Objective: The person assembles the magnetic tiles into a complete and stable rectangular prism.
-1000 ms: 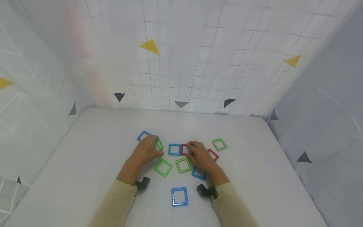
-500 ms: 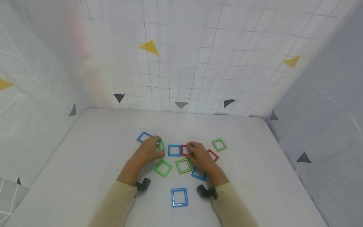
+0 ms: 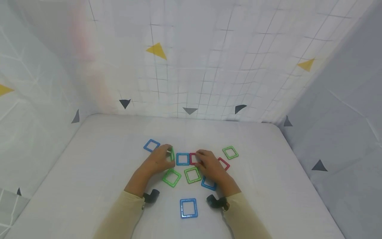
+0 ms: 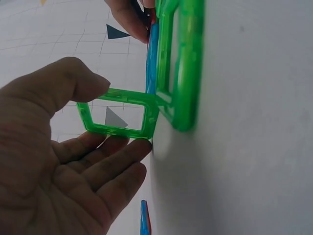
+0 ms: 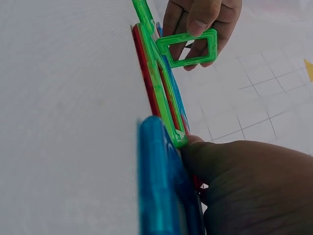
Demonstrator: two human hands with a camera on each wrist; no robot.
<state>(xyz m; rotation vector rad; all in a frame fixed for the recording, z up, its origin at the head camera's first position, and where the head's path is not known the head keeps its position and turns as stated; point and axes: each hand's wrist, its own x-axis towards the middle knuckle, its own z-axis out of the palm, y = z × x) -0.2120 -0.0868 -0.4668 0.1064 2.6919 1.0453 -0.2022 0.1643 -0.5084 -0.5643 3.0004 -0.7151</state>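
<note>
My left hand (image 3: pixel 157 160) pinches a green square magnetic tile (image 4: pixel 150 117) between thumb and fingers, holding it on edge. In the head view it stands just left of a flat blue tile (image 3: pixel 177 159); whether they touch I cannot tell. A red tile (image 3: pixel 191 159) lies flat against the blue tile's right side. My right hand (image 3: pixel 211 166) grips that red tile at its right end, with the fingers covering part of it. Below the row lie two flat green tiles, one at the middle (image 3: pixel 194 181) and one nearer the left hand (image 3: pixel 168 183).
A blue tile (image 3: pixel 209 188) and a red tile (image 3: pixel 224 161) are partly covered by the right hand and wrist. Another blue tile (image 3: pixel 189 216) lies in front, one (image 3: pixel 155 141) at back left, and a green tile (image 3: pixel 228 147) at back right. Black wrist cameras (image 3: pixel 153 196) sit at both wrists.
My left hand has moved slightly right, bringing the green tile closer to the blue one and turning it more edge-on. The right hand has stayed on the red tile.
</note>
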